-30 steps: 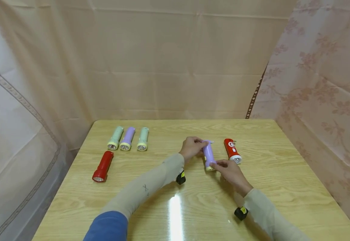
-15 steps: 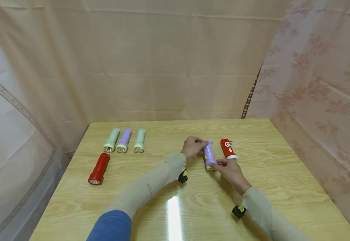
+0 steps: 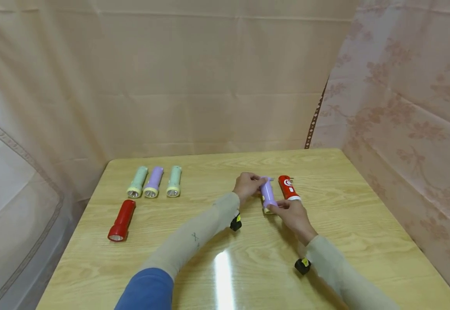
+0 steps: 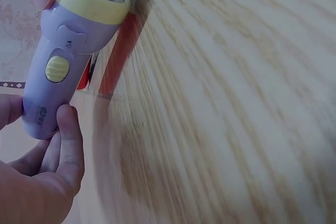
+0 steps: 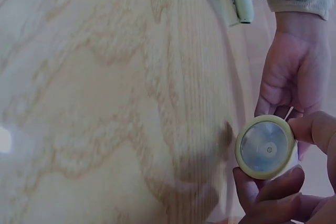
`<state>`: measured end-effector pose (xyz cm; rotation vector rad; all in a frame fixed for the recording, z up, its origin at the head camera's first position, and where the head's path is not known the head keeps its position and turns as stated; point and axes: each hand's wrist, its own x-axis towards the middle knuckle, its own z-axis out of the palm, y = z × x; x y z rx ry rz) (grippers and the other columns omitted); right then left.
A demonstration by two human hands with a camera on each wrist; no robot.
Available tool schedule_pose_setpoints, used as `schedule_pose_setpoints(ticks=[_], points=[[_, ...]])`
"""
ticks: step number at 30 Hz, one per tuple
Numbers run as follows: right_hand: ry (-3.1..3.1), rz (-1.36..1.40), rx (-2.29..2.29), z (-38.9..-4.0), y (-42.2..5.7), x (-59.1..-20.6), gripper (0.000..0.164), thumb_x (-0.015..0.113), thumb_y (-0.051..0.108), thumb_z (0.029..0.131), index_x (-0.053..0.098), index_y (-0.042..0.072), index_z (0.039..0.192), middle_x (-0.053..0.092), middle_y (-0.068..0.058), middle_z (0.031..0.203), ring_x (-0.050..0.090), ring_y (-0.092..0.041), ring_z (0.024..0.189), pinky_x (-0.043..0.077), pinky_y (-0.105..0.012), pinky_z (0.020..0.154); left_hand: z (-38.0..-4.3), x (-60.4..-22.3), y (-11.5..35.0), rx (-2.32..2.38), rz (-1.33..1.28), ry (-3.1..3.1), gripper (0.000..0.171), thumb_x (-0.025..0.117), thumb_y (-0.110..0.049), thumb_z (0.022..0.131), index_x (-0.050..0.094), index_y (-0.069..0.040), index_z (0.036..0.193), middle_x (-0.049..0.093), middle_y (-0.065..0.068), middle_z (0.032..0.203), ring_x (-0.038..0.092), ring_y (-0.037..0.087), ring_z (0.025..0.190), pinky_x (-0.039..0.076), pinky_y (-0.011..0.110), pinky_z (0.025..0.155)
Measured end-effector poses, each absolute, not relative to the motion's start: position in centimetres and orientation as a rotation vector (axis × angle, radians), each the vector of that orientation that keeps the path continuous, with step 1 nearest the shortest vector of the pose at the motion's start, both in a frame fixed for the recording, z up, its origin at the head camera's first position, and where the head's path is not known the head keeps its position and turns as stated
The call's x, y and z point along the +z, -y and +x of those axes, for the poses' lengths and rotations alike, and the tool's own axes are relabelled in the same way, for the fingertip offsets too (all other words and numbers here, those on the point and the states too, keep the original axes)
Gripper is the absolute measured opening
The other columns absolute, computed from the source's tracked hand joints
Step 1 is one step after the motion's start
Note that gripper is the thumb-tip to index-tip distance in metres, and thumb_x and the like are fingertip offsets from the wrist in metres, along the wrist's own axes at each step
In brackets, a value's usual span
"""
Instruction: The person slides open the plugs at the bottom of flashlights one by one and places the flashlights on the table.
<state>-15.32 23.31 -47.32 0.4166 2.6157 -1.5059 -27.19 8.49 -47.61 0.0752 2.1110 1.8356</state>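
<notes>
Both hands hold a purple flashlight (image 3: 267,192) with a pale yellow head and a yellow switch (image 4: 57,68). My left hand (image 3: 246,186) pinches its tail end between thumb and fingers. Around the lens end, my right hand (image 3: 293,216) grips with thumb and fingertips; the right wrist view shows the round lens (image 5: 265,148) face on. Just right of it lies a red flashlight (image 3: 288,187) with a white rim and white emblem, its front end partly hidden by the right hand.
At the back left lie two mint green flashlights (image 3: 137,181) (image 3: 174,181) with a purple flashlight (image 3: 154,181) between them. A plain red flashlight (image 3: 122,220) lies in front of them. Curtains hang behind the wooden table (image 3: 193,275).
The view has turned slightly to the right, so the flashlights on the left appear farther left. Both hands keep hold of the purple flashlight, and the red one appears nearer the right hand.
</notes>
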Motion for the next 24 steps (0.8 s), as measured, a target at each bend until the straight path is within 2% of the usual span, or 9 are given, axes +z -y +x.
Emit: schedule_pose_setpoints(ticks=[6, 12, 19, 24], points=[[-2.615, 0.447, -1.523, -15.5, -23.1, -47.0, 0.055, 0.078, 0.043, 0.092, 0.072, -0.003, 0.122, 0.07, -0.015, 0.115, 0.054, -0.023, 0.098, 0.046, -0.03, 0.075, -27.7, -47.7, -8.8, 1.819, 0.042, -2.104, 0.032, 0.077, -0.024, 0.095, 0.071, 0.001, 0.113, 0.071, 0.009, 0.089, 0.072, 0.019, 0.074, 0.062, 0.035, 0.073], [-2.674, 0.458, -1.488, -15.6, -23.0, -46.9, 0.051, 0.078, 0.042, 0.092, 0.074, -0.001, 0.118, 0.073, -0.011, 0.107, 0.058, -0.021, 0.091, 0.046, -0.03, 0.071, -27.9, -47.8, -9.1, 1.858, 0.074, -2.088, 0.028, 0.078, -0.02, 0.095, 0.07, 0.002, 0.111, 0.072, 0.011, 0.085, 0.071, 0.018, 0.07, 0.063, 0.038, 0.072], [-2.748, 0.468, -1.42, -15.8, -23.0, -47.0, 0.049, 0.078, 0.04, 0.092, 0.074, 0.0, 0.12, 0.073, -0.01, 0.1, 0.062, -0.022, 0.091, 0.047, -0.029, 0.071, -28.2, -47.9, -9.1, 1.816, 0.101, -2.099, 0.025, 0.076, -0.016, 0.095, 0.07, 0.001, 0.113, 0.071, 0.009, 0.086, 0.07, 0.017, 0.072, 0.062, 0.039, 0.075], [-2.81, 0.458, -1.353, -16.1, -23.0, -47.3, 0.051, 0.078, 0.043, 0.091, 0.074, 0.001, 0.12, 0.074, -0.01, 0.097, 0.064, -0.024, 0.091, 0.048, -0.031, 0.07, -28.3, -47.8, -9.2, 1.792, 0.124, -2.136, 0.027, 0.076, -0.017, 0.095, 0.071, 0.0, 0.115, 0.071, 0.009, 0.083, 0.068, 0.018, 0.071, 0.061, 0.037, 0.071]])
